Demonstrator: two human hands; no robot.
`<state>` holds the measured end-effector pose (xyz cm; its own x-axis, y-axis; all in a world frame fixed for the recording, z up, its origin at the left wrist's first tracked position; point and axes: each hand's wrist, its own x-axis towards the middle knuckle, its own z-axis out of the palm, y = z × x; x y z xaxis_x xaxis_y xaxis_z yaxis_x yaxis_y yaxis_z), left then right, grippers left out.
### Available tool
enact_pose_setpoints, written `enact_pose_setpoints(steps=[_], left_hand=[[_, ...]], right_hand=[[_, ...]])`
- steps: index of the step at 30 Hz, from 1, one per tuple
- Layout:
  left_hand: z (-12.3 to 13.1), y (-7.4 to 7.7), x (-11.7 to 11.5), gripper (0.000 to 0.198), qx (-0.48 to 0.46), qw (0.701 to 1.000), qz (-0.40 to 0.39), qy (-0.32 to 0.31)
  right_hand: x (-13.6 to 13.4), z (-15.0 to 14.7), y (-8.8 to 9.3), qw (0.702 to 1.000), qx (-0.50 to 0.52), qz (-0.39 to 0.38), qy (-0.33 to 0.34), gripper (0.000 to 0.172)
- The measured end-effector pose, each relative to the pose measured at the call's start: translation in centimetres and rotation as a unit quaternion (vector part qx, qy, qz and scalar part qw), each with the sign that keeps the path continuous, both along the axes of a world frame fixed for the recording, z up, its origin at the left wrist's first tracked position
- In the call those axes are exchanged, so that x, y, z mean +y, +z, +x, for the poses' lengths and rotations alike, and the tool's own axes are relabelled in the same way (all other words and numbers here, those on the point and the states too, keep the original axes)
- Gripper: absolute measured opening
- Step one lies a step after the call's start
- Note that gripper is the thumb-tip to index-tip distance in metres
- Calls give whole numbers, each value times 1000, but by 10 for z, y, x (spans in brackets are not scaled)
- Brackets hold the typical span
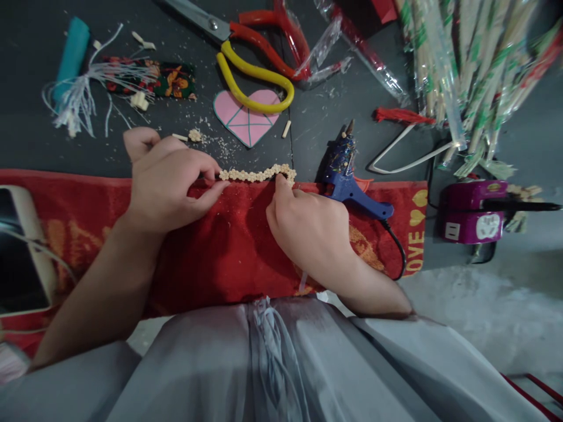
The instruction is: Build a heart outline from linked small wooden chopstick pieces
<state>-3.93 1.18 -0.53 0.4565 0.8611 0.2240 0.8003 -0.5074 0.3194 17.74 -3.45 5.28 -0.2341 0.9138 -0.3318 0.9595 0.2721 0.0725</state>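
A narrow, wavy strip of small pale beige pieces (253,175) stretches between my hands along the far edge of a red towel (220,252). My left hand (169,181) pinches its left end between thumb and fingers. At the other end, where the strip curls, my right hand (310,220) presses with a fingertip; its remaining fingers are folded in and partly hidden. Just right of that hand lies a blue glue gun (352,181), nozzle pointing away from me. Beyond the strip is a pink heart-shaped card (246,120) with green lines.
Scissors (255,67) with red and yellow handles overlap the heart. Bundles of wrapped pale sticks (470,64) lie at far right, above a purple power socket block (472,211). White threads (101,79) spread at far left. A tablet-like device (20,252) rests on the towel.
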Motion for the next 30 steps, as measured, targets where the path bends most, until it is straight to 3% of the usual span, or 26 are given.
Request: enact_pose_setpoints(steps=[12, 30], left_hand=[[-1, 3, 0, 22, 31, 999, 27, -19], [-1, 1, -2, 17, 4, 999, 21, -24]], right_hand=[[2, -1, -1, 1000, 2, -13, -2, 33], [0, -2, 1, 1000, 12, -15, 2, 37]])
